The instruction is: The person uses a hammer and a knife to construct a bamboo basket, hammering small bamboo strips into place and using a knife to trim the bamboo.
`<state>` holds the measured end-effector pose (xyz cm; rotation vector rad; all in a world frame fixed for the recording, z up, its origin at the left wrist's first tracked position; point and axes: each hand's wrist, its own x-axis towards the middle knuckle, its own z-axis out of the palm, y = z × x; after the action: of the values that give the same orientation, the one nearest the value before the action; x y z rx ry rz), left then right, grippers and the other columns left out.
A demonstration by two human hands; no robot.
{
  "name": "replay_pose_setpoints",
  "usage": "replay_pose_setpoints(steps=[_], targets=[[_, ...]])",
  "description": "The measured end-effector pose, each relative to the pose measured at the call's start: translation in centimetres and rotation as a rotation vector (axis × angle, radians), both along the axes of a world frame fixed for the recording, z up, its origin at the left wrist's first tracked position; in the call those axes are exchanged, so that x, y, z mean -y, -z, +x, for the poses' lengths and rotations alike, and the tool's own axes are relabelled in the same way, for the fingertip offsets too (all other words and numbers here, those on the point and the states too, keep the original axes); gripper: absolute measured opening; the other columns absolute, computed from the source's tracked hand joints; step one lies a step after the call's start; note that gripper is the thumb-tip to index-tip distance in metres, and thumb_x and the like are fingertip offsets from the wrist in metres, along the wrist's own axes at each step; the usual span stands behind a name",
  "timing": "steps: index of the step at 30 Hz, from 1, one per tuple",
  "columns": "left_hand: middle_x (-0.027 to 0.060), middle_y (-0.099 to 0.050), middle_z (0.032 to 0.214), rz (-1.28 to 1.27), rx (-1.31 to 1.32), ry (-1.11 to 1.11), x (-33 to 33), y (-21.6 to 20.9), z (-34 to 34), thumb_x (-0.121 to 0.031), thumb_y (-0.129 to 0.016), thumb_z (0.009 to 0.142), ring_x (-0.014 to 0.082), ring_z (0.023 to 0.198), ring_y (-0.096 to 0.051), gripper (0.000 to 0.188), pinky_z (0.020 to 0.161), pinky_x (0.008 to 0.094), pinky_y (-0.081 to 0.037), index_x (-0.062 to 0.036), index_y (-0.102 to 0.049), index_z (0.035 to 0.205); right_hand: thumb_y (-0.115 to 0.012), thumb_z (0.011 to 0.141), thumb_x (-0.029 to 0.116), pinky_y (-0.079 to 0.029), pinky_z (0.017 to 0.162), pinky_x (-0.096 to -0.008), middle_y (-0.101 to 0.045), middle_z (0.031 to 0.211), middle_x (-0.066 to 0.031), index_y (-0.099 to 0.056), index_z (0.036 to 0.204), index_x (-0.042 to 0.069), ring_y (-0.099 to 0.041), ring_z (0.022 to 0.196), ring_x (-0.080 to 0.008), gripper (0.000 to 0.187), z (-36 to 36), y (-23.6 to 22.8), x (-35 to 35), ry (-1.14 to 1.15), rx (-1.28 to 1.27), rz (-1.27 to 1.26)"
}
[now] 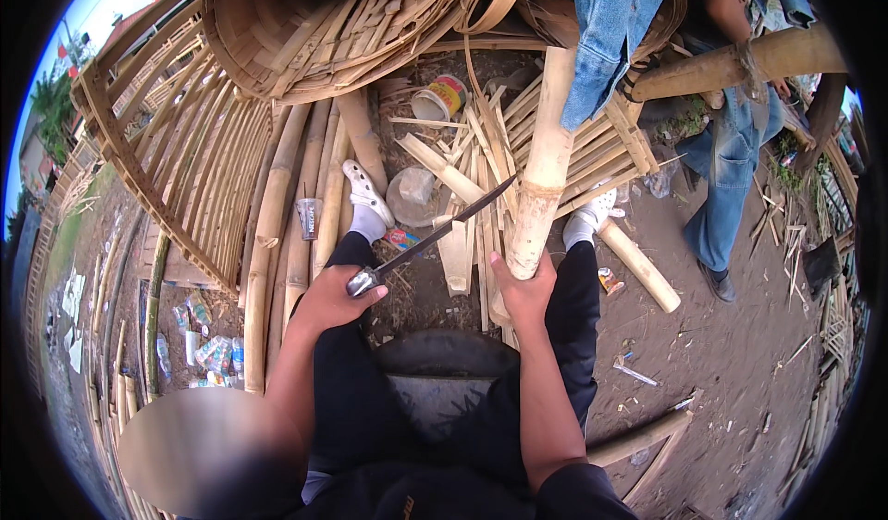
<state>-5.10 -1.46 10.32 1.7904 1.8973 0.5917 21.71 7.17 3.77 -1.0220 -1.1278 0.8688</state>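
Observation:
My left hand point(338, 293) is closed around the handle of a long dark-bladed machete point(435, 235). The blade slants up to the right, and its tip comes close to the side of a thick bamboo pole point(546, 141); I cannot tell if they touch. With fingers wrapped round its near end, my right hand point(525, 289) grips this pole, which stands tilted up and away from me. Split bamboo pieces point(455, 259) lie between my feet, just beyond and below the blade.
A woven basket point(324, 48) fills the far left, above bamboo poles point(277, 205) and a slatted bamboo frame point(199, 150). Blue denim point(615, 34) hangs beside the pole's top. At right, a person in jeans point(731, 187) stands near another bamboo pole point(740, 65). A cut bamboo length point(640, 266) lies by my right foot.

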Motion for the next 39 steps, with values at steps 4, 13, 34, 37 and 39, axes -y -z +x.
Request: replay_pose_setpoints(steps=[4, 13, 34, 37, 39], targets=[[0.0107, -0.051, 0.053, 0.042, 0.048, -0.053, 0.2, 2.0, 1.4, -0.039, -0.073, 0.082, 0.0229, 0.049, -0.049, 0.044, 0.051, 0.0383, -0.04, 0.0, -0.056, 0.069, -0.078, 0.073, 0.003, -0.05, 0.078, -0.029, -0.067, 0.097, -0.0076, -0.059, 0.107, -0.004, -0.062, 0.086, -0.0131, 0.04, -0.1, 2.8, -0.7, -0.111, -0.07, -0.042], [0.0085, -0.046, 0.051, 0.022, 0.115, -0.057, 0.9, 2.8, 1.9, -0.038, -0.069, 0.086, 0.0153, 0.048, -0.042, 0.048, 0.049, 0.0358, -0.037, 0.0012, -0.052, 0.065, -0.078, 0.074, 0.005, -0.05, 0.078, -0.028, -0.065, 0.1, -0.0065, -0.059, 0.109, -0.002, -0.061, 0.09, -0.0112, 0.041, -1.5, 2.3, -1.1, -0.361, -0.024, -0.122], [0.0186, -0.056, 0.06, 0.027, 0.065, -0.23, 3.0, 2.3, 7.7, -0.036, -0.063, 0.091, 0.0304, 0.056, -0.06, 0.045, 0.054, 0.0394, -0.043, 0.0041, -0.056, 0.072, -0.076, 0.074, 0.006, -0.051, 0.074, -0.0296, -0.068, 0.088, -0.0095, -0.059, 0.102, -0.004, -0.065, 0.081, -0.0133, 0.034, -6.8, 4.0, 1.4, -0.015, -0.17, -0.02], [0.0205, -0.057, 0.062, 0.02, 0.031, -0.224, 3.4, 1.5, 7.6, -0.038, -0.062, 0.09, 0.0357, 0.061, -0.061, 0.046, 0.057, 0.041, -0.044, 0.0043, -0.057, 0.074, -0.076, 0.074, 0.007, -0.052, 0.073, -0.0307, -0.069, 0.086, -0.0113, -0.059, 0.101, -0.004, -0.066, 0.08, -0.0152, 0.033, -6.9, 4.1, 1.8, -0.008, -0.104, 0.005], [0.0217, -0.059, 0.064, -0.014, 0.023, -0.225, 3.6, 0.2, 7.5, -0.04, -0.061, 0.091, 0.0387, 0.065, -0.062, 0.047, 0.059, 0.0424, -0.046, 0.0044, -0.058, 0.075, -0.076, 0.073, 0.008, -0.052, 0.073, -0.0315, -0.069, 0.085, -0.0124, -0.059, 0.1, -0.003, -0.067, 0.078, -0.0164, 0.034, -6.8, 4.0, 2.1, 0.002, -0.033, -0.007]])
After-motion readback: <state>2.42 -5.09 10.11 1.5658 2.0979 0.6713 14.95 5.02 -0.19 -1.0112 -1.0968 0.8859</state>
